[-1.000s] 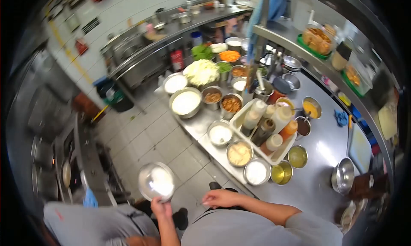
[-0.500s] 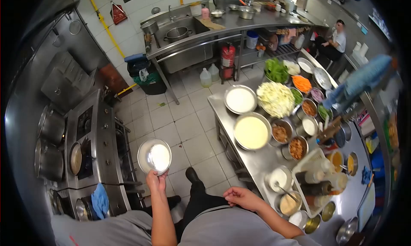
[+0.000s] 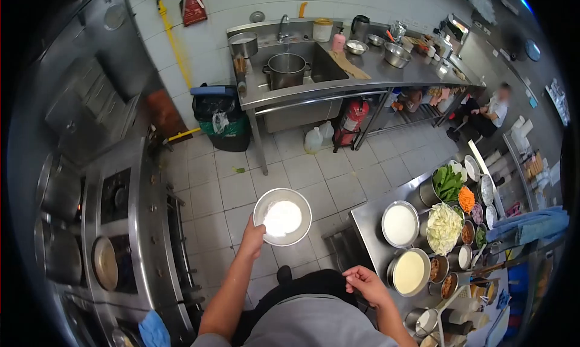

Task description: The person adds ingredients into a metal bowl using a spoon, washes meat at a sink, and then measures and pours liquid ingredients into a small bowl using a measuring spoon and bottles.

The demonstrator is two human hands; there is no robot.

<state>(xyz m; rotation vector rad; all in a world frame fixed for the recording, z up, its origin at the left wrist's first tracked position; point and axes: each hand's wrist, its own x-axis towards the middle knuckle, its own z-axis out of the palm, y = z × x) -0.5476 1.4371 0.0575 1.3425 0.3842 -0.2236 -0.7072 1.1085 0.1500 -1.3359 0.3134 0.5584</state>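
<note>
- The left grip (image 3: 251, 239) is closing firmly on the near-left rim of a metal bowl (image 3: 307, 213), the thumb lying along the edge.
- The bowl is hanging in front of the person, above the tiled floor (image 3: 235, 190), and is carrying a bright white content (image 3: 284, 219); glare is hiding its texture.
- The right grip (image 3: 364, 285) is hovering near the waist, its fingers loosely curling; whether anything is lying between the fingertips, one cannot tell.
- On the person's right, a steel surface (image 3: 370, 223) is bearing a bowl of white liquid (image 3: 400, 224) and, nearer the right grip, a bowl of pale yellow liquid (image 3: 409, 272).
- Behind these, shredded pale vegetable (image 3: 444, 228) and leafy greens (image 3: 447, 182) are standing in containers.
- On the left, a stove (image 3: 142, 196) is supporting a pan (image 3: 106, 263); a blue cloth (image 3: 154, 330) is hanging nearby.
- Ahead, a large pot (image 3: 287, 75) is sitting in the sink (image 3: 331, 69), below the tap (image 3: 283, 28).
- A bin (image 3: 223, 120) and a fire extinguisher (image 3: 352, 123) are flanking the sink.
- At far right, another person (image 3: 498, 111) is sitting.
</note>
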